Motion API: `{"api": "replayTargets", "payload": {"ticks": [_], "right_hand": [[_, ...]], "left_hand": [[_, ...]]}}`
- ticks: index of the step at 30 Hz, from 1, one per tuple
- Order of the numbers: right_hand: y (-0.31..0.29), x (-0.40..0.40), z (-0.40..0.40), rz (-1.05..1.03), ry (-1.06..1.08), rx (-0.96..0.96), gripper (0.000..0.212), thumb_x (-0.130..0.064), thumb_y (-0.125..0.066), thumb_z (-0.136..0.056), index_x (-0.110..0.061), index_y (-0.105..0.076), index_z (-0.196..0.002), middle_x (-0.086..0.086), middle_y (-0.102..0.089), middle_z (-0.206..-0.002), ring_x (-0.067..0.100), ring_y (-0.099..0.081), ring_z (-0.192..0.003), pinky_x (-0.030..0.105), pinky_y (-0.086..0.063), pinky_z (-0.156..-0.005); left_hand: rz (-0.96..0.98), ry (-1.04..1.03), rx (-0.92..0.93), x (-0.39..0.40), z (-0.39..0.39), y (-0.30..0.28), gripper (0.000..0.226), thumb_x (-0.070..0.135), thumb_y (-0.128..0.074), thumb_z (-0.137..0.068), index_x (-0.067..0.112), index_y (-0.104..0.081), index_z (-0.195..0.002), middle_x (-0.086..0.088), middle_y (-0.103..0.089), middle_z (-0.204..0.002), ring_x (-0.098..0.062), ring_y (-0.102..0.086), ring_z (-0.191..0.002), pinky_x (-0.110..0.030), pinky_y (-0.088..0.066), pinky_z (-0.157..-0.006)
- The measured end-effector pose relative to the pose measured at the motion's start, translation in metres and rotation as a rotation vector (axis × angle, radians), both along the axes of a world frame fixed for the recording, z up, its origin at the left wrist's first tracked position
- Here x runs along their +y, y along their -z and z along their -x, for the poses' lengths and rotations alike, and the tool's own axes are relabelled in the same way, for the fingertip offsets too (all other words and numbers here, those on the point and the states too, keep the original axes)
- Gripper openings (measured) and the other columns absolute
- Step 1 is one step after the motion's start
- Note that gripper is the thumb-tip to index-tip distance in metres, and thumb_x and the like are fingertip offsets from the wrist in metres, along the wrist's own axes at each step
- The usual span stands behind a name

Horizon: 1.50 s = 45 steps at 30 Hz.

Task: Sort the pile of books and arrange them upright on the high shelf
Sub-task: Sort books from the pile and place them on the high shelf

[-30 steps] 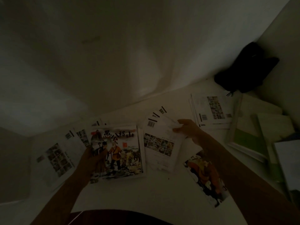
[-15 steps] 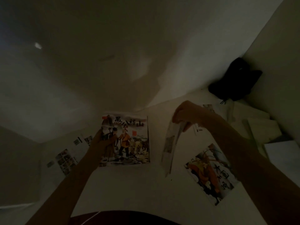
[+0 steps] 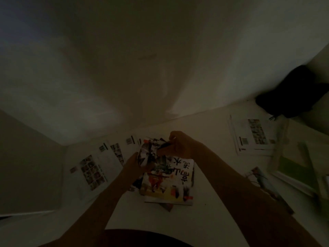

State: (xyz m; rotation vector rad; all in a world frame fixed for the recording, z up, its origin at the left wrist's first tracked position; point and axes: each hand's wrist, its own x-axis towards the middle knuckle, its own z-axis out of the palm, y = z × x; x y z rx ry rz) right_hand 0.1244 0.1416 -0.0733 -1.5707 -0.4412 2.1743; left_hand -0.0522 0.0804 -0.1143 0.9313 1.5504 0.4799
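At the middle of the white bench, a small stack of picture books is being gathered under both hands. The left hand is curled round the stack's left edge. The right hand pinches the far edge of a blurred cover that is lifted or being laid on top; whether it is already flat cannot be told. So the step in hand is judged to be the sorting: loose books are being collected into one pile, and nothing is yet stood upright.

The top book lies flat, cover up, its long axis running from the person toward the wall, with the title characters turned sideways along its right side. More books are spread to the left and at the right, well apart from the stack.

Next, the lifted cover has to be squared onto the pile, edges aligned, before the rest are fetched. In the dim light, thin books could easily slide askew.
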Motion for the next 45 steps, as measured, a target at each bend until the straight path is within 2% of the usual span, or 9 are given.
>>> {"api": "replayTargets", "payload": {"ticks": [3,8,13,18,27,33,37,41,45], "right_hand": [[0.011,-0.008,-0.013,-0.139,0.161,-0.096,0.013,-0.005,-0.045,-0.095,0.002,-0.046,-0.105,0.023,-0.067,-0.078,0.026,-0.068,-0.071,0.034,-0.057,-0.057],[0.048,-0.033,-0.064,-0.381,0.001,-0.847,0.048,-0.02,-0.06,-0.09,-0.005,-0.041,-0.131,0.014,-0.048,-0.123,0.027,-0.051,-0.111,0.028,-0.042,-0.085],[0.057,-0.063,-0.059,-0.04,0.113,-0.547,0.024,-0.016,-0.069,-0.084,-0.001,-0.051,-0.087,0.011,-0.054,-0.085,0.022,-0.057,-0.068,0.029,-0.047,-0.059],[0.078,-0.078,-0.027,-0.094,0.145,-0.56,0.023,-0.01,-0.075,-0.078,0.001,-0.056,-0.071,0.015,-0.057,-0.079,0.022,-0.052,-0.057,0.026,-0.041,-0.054],[0.072,-0.081,-0.06,-0.308,0.17,-0.475,0.055,-0.006,-0.066,-0.085,0.001,-0.043,-0.135,0.02,-0.049,-0.136,0.031,-0.053,-0.117,0.044,-0.049,-0.094],[0.021,-0.033,-0.066,-0.573,-1.2,-0.777,0.059,-0.025,-0.055,-0.094,-0.021,-0.029,-0.146,0.001,-0.029,-0.15,0.02,-0.028,-0.138,0.032,-0.024,-0.111],[0.02,-0.018,0.002,-0.966,-1.511,-0.91,0.049,-0.024,-0.044,-0.098,-0.024,-0.031,-0.145,0.006,-0.033,-0.15,0.027,-0.032,-0.135,0.032,-0.02,-0.11],[0.042,-0.025,0.051,-1.521,-1.361,-0.919,0.045,-0.011,-0.07,-0.08,-0.015,-0.061,-0.124,0.015,-0.055,-0.132,0.037,-0.045,-0.127,0.051,-0.029,-0.108],[0.057,-0.047,0.041,-1.46,-0.866,-0.922,0.06,-0.014,-0.076,-0.073,-0.01,-0.055,-0.13,0.019,-0.048,-0.138,0.039,-0.044,-0.127,0.057,-0.029,-0.106]], "left_hand": [[0.018,-0.003,0.008,-0.002,0.005,0.01,0.089,0.028,-0.072,-0.077,0.009,-0.021,-0.147,-0.006,-0.025,-0.153,-0.027,-0.028,-0.138,-0.045,-0.028,-0.112],[0.022,-0.037,0.029,-0.005,0.013,0.024,0.125,0.063,-0.08,-0.048,0.012,-0.023,-0.147,-0.008,-0.026,-0.153,-0.029,-0.03,-0.137,-0.049,-0.029,-0.111],[-0.007,-0.098,0.046,-0.01,0.005,0.026,0.073,0.016,-0.069,-0.081,0.006,-0.03,-0.142,-0.011,-0.033,-0.149,-0.029,-0.034,-0.134,-0.042,-0.03,-0.109],[-0.008,-0.158,-0.03,-0.018,0.002,0.027,0.075,0.02,-0.064,-0.085,0.008,-0.022,-0.146,-0.01,-0.024,-0.153,-0.029,-0.028,-0.138,-0.042,-0.025,-0.111],[0.043,-0.221,-0.026,-0.022,0.01,0.017,0.043,0.035,-0.033,-0.099,0.009,-0.047,-0.13,-0.01,-0.055,-0.123,-0.023,-0.054,-0.096,-0.034,-0.04,-0.085],[0.067,-0.168,-0.027,-0.006,0.019,0.007,0.051,0.041,-0.032,-0.098,0.011,-0.04,-0.138,-0.012,-0.043,-0.14,-0.032,-0.041,-0.128,-0.04,-0.035,-0.101],[0.099,-0.199,-0.141,-0.007,0.022,0.009,0.07,0.063,-0.018,-0.089,0.016,-0.049,-0.131,-0.011,-0.058,-0.126,-0.029,-0.055,-0.113,-0.043,-0.039,-0.102],[0.144,-0.296,-0.328,-0.006,0.029,0.016,0.083,0.076,-0.016,-0.075,0.022,-0.051,-0.127,-0.004,-0.059,-0.125,-0.026,-0.058,-0.109,-0.044,-0.047,-0.091],[0.178,-0.262,-0.362,-0.007,0.031,0.018,0.073,0.068,-0.026,-0.084,0.02,-0.045,-0.135,-0.008,-0.053,-0.133,-0.029,-0.052,-0.12,-0.049,-0.041,-0.102]]}}
